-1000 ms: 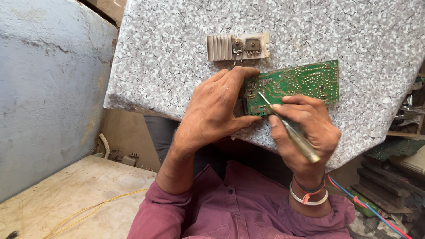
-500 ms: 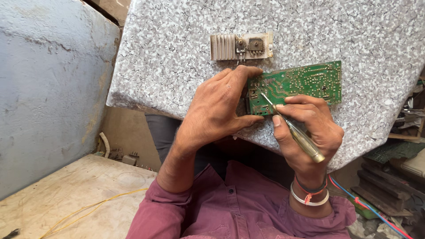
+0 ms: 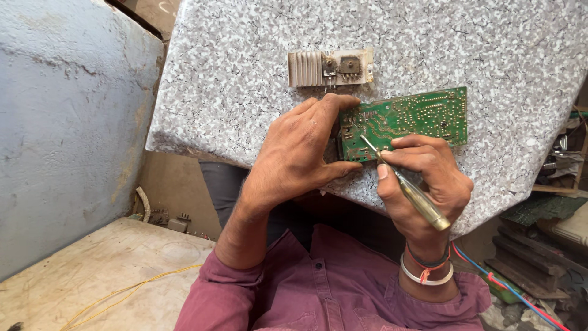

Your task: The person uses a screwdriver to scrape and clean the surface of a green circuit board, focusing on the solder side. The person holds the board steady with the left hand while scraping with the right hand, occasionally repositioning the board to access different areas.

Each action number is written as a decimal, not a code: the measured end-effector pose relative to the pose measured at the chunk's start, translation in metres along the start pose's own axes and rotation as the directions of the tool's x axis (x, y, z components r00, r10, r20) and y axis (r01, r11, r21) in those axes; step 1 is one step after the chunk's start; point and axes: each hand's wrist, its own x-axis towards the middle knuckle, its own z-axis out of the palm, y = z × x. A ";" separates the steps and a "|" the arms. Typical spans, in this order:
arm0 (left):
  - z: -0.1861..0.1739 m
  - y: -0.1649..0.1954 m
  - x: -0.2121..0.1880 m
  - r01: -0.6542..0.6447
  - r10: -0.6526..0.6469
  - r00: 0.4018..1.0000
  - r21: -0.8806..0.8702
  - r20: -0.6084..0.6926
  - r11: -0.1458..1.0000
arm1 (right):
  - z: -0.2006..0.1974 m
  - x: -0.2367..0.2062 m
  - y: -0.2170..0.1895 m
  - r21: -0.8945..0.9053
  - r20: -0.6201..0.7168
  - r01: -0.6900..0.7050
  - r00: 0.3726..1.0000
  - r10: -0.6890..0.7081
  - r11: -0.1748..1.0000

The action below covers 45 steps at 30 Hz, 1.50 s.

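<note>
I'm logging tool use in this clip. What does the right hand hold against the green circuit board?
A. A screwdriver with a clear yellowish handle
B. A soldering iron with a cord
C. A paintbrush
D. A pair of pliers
A: the right hand grips a screwdriver with a clear yellowish handle, its tip on the green circuit board.

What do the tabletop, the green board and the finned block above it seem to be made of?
Tabletop: speckled grey stone, probably granite or terrazzo, matte with fine dark veins. Green board: likely fibreglass laminate with green coating and pale solder dots. Finned block: dull silvery metal, likely aluminium, judging by its parallel ribs.
</note>
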 end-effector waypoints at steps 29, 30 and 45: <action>-0.003 0.005 0.001 0.011 -0.011 1.000 0.008 0.002 1.000 | 0.001 -0.013 0.010 0.009 -0.155 0.027 0.988 -0.026 1.000; -0.003 0.005 0.001 -0.001 0.002 1.000 0.004 -0.003 1.000 | 0.001 -0.013 0.010 -0.001 -0.147 0.029 0.989 -0.029 1.000; -0.002 0.004 0.000 0.016 -0.016 1.000 0.010 -0.001 1.000 | 0.000 -0.004 0.001 -0.156 -0.093 0.031 0.995 -0.046 0.987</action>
